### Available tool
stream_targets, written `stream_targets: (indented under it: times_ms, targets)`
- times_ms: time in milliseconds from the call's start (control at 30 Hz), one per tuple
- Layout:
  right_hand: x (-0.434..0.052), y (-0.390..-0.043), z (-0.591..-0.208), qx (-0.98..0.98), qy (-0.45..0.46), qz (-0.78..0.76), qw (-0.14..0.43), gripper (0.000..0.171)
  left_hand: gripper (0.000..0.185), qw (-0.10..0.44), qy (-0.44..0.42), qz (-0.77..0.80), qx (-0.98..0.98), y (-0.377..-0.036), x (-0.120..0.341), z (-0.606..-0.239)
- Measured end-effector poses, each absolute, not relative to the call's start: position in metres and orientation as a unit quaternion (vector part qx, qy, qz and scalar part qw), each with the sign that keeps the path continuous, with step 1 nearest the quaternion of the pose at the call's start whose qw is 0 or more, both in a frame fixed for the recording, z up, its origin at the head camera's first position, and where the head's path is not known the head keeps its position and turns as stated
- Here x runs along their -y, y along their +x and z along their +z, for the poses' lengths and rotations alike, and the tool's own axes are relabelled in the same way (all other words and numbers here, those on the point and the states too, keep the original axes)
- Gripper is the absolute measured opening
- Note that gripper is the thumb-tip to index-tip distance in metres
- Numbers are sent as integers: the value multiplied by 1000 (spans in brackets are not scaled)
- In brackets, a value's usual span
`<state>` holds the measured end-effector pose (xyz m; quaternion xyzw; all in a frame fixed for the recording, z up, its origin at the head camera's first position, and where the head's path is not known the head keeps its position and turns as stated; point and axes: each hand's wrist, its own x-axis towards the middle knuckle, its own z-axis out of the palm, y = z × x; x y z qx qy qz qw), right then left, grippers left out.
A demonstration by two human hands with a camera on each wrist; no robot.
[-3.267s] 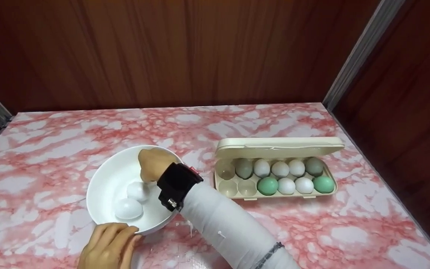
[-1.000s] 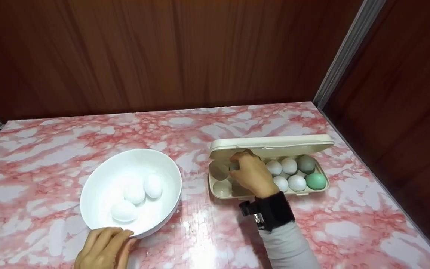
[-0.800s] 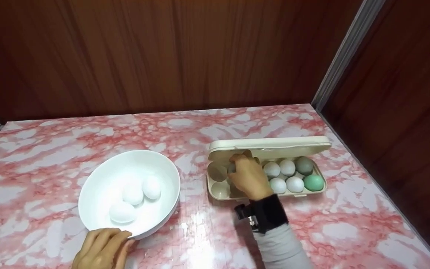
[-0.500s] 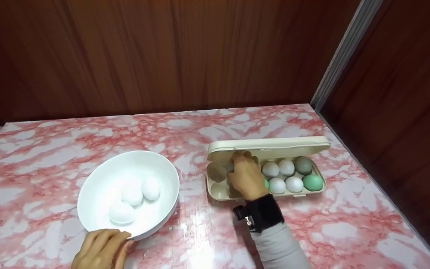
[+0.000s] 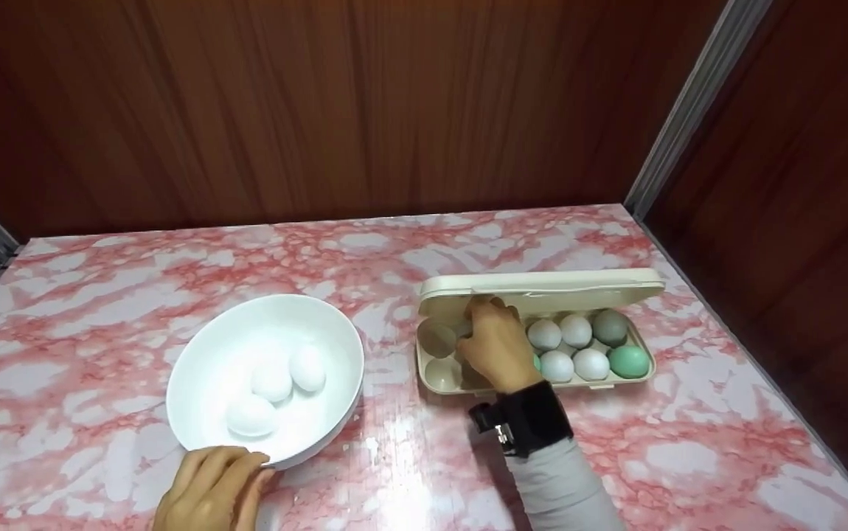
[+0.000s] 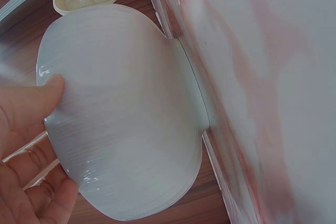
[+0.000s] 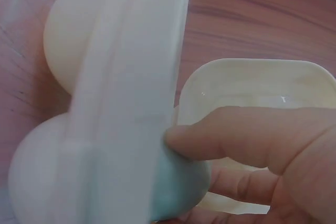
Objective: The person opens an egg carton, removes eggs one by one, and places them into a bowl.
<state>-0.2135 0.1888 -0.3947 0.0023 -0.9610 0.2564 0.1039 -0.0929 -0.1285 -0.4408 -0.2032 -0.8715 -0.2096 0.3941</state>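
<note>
1. The right hand [image 5: 498,350] pinches a greenish egg [image 7: 181,190], under its fingers in the egg box [image 5: 542,282].
2. I can't tell the egg's long way.
3. The left hand [image 5: 210,490], farther off, grips the bowl [image 5: 206,346].

Bench [image 5: 350,254] topped in glossy red-and-white marbled pattern; straight back edge. White glare [image 5: 403,501] on near part. Directly on top: round white bowl [image 5: 203,361], left of middle, toward near side; cream egg carton [image 5: 441,375], right of bowl, apart from it, long sides roughly along back edge, lid [image 5: 542,282] partly raised. Marbled surface shows between bowl and carton.
</note>
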Motion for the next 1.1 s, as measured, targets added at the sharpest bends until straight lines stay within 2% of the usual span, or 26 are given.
stream_targets:
  times_ms: [133, 300, 633, 900, 1100]
  targets:
    - [-189, -213, -394, 959, 3, 264, 107, 29, 63, 401, -206, -212, 867, -94, 129, -442]
    - [-188, -213, -392, 956, 5, 271, 113, 25, 65, 408, -211, -205, 864, -94, 128, -442]
    - [-185, -212, -385, 950, 2, 298, 91, 25, 66, 413, -211, -199, 863, -93, 129, -443]
    - [-184, -211, -376, 943, 21, 319, 96, 11, 63, 416, -210, -214, 859, -96, 129, -444]
    - [-183, -209, -372, 944, 23, 315, 95, 10, 65, 410, -207, -204, 864, -95, 129, -444]
